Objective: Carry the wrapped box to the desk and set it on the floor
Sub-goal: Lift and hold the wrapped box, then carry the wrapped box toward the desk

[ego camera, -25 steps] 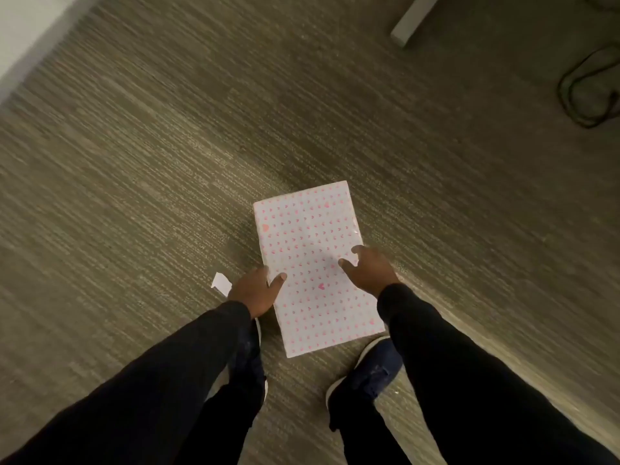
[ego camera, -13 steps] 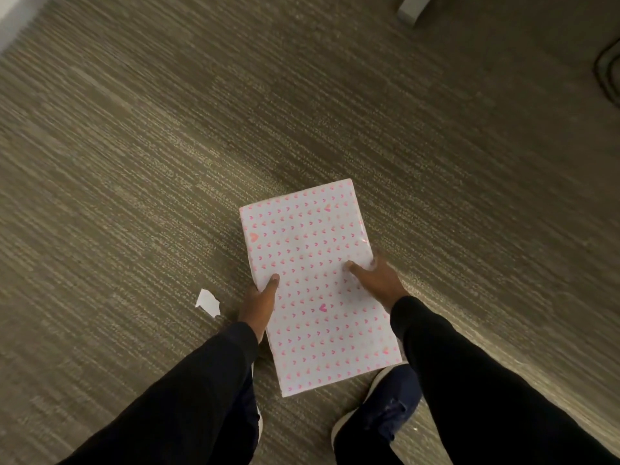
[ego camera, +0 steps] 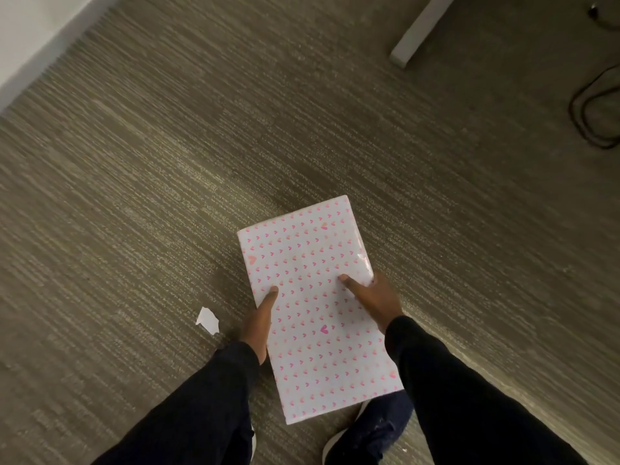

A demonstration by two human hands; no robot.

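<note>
The wrapped box (ego camera: 312,297) is a flat rectangle in white paper with small pink hearts, held level above the carpet in front of my legs. My left hand (ego camera: 258,322) grips its left edge, thumb on top. On the right edge my right hand (ego camera: 372,297) holds it, with the thumb laid across the top face. A white desk leg (ego camera: 414,30) stands on the carpet at the top right, well beyond the box.
A small scrap of white paper (ego camera: 208,319) lies on the carpet left of my left hand. A black cable loop (ego camera: 592,109) lies at the far right. A white wall base (ego camera: 40,38) runs along the top left. My shoes (ego camera: 365,434) show under the box.
The box has come up off the carpet in both hands and sits closer to the camera. My hands went from resting on its edges to gripping them.
</note>
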